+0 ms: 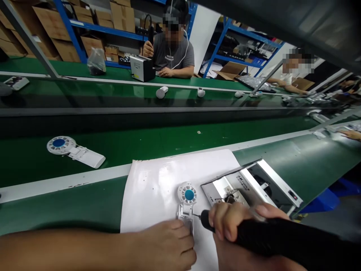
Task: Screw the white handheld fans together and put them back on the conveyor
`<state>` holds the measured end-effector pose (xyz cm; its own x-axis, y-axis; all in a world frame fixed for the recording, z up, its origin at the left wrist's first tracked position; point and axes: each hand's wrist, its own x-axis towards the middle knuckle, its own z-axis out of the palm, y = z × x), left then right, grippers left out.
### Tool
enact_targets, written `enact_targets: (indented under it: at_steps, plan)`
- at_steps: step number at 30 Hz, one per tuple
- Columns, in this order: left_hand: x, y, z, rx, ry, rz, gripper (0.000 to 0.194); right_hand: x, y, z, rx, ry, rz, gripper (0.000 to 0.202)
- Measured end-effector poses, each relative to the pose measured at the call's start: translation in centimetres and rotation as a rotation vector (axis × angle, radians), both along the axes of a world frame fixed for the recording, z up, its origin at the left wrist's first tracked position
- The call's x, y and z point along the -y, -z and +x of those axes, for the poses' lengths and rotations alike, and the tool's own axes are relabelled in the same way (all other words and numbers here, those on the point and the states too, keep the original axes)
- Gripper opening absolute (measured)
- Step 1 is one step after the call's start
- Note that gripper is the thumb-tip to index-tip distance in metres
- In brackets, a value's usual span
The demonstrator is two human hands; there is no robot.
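Note:
A small white folding fan [184, 205] with a round slotted head and a blue centre lies on a white sheet [152, 188]. My left hand [172, 244] is closed over the lower part of the fan, and its fingers hide that end. In my right hand [237, 222] is a black electric screwdriver [282, 235], held nearly level. Its thin bit points left at the fan's hinge; whether it touches a screw there I cannot tell. Just beyond my right hand stands a silver screw feeder [245, 184].
Another white fan [84, 156] lies on the green conveyor belt [146, 141] at left. Across the line, several white pieces sit on a second belt. One co-worker [175, 56] holds a dark tool beside a box-shaped device [142, 67]. A blue bin [321, 201] stands below right.

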<state>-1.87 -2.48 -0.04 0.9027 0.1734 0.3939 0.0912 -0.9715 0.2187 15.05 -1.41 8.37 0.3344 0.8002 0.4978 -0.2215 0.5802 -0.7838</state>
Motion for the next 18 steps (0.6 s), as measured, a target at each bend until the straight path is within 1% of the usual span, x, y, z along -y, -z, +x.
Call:
enact_targets:
  at_steps: [3,8,11,14,18]
  plan:
    - [-0.4,0.0,-0.1,0.004,0.004,0.009,0.021,-1.2,0.5,-1.6,0.007,-0.077,-0.019,0.054]
    - [-0.5,0.0,-0.1,-0.005,-0.003,0.018,0.018,-2.3,2.1,-2.7,0.017,-0.162,-0.044,0.048]
    - [-0.3,0.0,-0.2,-0.011,-0.013,0.013,0.018,-2.6,3.3,-2.9,0.06,-0.241,-0.086,0.043]
    - [-0.2,-0.1,-0.3,-0.002,-0.027,-0.004,0.019,-2.6,4.4,-2.7,0.086,-0.291,-0.132,0.04]
    - [-0.2,-0.4,-0.3,0.0,-0.042,0.002,0.018,-2.5,5.5,-2.3,0.119,-0.281,-0.166,0.041]
